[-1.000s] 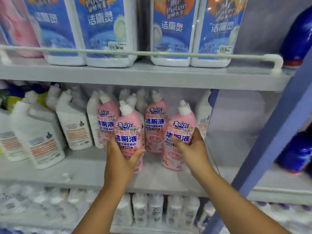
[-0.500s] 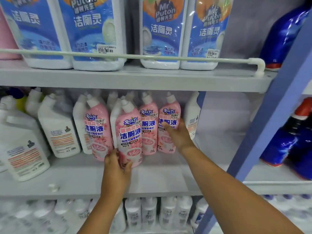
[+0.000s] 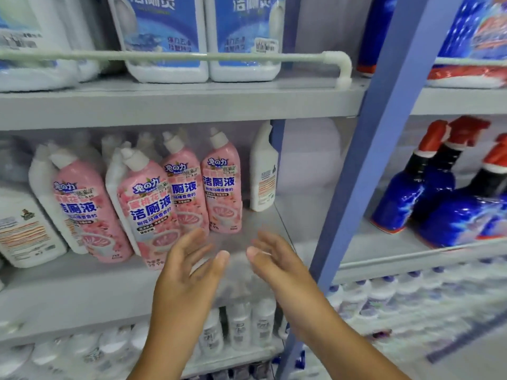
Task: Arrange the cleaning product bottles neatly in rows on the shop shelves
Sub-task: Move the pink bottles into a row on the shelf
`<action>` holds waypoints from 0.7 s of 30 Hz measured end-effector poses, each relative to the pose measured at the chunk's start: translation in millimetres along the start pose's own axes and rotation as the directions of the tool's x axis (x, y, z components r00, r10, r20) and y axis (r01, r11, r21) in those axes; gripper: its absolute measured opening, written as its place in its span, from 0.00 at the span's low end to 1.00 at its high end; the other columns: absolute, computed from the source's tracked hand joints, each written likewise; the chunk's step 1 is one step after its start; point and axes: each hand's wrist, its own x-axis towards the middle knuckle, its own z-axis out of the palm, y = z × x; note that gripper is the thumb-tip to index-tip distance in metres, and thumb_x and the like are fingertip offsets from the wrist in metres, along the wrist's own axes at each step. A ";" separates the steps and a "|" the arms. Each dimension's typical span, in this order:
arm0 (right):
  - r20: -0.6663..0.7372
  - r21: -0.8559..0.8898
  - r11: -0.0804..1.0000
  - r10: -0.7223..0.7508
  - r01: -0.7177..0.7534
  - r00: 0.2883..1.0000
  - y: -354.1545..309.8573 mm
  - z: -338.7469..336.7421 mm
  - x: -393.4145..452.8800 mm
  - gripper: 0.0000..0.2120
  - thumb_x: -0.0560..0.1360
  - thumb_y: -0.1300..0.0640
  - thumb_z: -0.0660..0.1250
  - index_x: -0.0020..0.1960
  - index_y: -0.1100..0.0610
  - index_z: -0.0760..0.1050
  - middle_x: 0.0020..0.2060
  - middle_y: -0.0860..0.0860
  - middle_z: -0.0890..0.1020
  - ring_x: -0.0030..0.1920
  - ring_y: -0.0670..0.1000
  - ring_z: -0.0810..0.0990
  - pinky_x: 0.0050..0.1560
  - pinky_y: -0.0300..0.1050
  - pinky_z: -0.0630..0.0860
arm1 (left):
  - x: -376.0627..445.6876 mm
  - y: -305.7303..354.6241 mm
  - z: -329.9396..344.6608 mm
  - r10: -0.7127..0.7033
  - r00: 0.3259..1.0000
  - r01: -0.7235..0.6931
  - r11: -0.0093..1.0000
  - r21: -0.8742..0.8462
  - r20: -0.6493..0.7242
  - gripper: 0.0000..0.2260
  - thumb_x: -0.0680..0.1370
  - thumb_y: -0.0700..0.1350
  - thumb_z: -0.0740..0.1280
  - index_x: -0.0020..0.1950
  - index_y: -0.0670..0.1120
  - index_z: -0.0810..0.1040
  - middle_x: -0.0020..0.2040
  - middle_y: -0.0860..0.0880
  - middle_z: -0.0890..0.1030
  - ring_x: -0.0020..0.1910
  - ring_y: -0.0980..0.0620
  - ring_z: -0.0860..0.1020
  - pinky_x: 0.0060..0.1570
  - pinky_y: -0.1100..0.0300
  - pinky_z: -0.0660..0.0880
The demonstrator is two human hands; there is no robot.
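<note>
On the middle shelf (image 3: 82, 292), at about nine o'clock from the hands, a pink bottle (image 3: 87, 212) is leaning with its white angled cap tipped toward eleven o'clock, and a second pink bottle (image 3: 149, 212) is leaning the same way just to its right, its base sitting nearest the shelf's front edge. Past it, toward twelve o'clock, two more pink bottles (image 3: 222, 193) are standing more nearly upright, side by side and further back. All four are carrying pink floral labels with bold blue lettering under white bent-neck caps. They are looking like smooth, stiff plastic, probably full and moderately heavy, with a slick printed sleeve — so the safest hold is likely around the wide lower body rather than the narrow neck, which could let the weight swing. The left hand (image 3: 186, 272) is hovering in front of the leaning bottle's base, fingers spread wide and holding nothing; whether a fingertip is grazing the label is not clear. The right hand (image 3: 277, 264) is hovering at three o'clock from it, palm turned inward, fingers relaxed and empty. Judging by the tilt, the two left bottles are waiting to be squared up into the row.
</note>
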 end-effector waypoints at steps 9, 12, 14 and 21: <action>-0.093 0.168 0.986 0.014 0.002 0.996 -9.6 -168.9 -87.5 0.47 0.53 0.33 0.82 0.65 0.56 0.78 0.60 0.53 0.85 0.61 0.54 0.83 0.64 0.53 0.79 | -73.9 25.1 118.9 -0.002 0.975 0.020 0.996 -0.083 0.220 0.15 0.70 0.54 0.78 0.53 0.50 0.84 0.52 0.53 0.87 0.52 0.53 0.86 0.45 0.69 0.79; -0.179 0.138 0.987 -0.054 0.080 0.982 -25.0 -224.5 -91.8 0.46 0.53 0.32 0.81 0.65 0.53 0.78 0.61 0.50 0.84 0.62 0.52 0.82 0.65 0.52 0.79 | -82.6 25.0 176.5 0.024 0.957 -0.007 0.998 -0.057 0.290 0.26 0.66 0.55 0.82 0.58 0.45 0.81 0.56 0.51 0.86 0.54 0.51 0.85 0.47 0.67 0.80; -0.211 0.138 0.984 -0.085 0.116 0.974 -36.5 -269.3 -95.4 0.42 0.54 0.32 0.81 0.63 0.50 0.80 0.61 0.49 0.84 0.63 0.51 0.82 0.64 0.52 0.79 | -82.2 18.9 220.9 0.008 0.955 0.000 1.000 -0.029 0.296 0.22 0.68 0.52 0.81 0.58 0.47 0.81 0.56 0.53 0.86 0.54 0.53 0.85 0.46 0.70 0.78; -0.321 0.031 0.988 -0.133 0.151 0.938 -60.0 -401.7 -78.0 0.22 0.67 0.47 0.73 0.61 0.49 0.80 0.58 0.45 0.85 0.60 0.45 0.83 0.65 0.50 0.78 | -59.9 -2.3 340.4 0.038 0.963 -0.072 0.990 0.118 0.266 0.12 0.77 0.43 0.73 0.59 0.53 0.80 0.55 0.58 0.85 0.52 0.64 0.82 0.47 0.70 0.76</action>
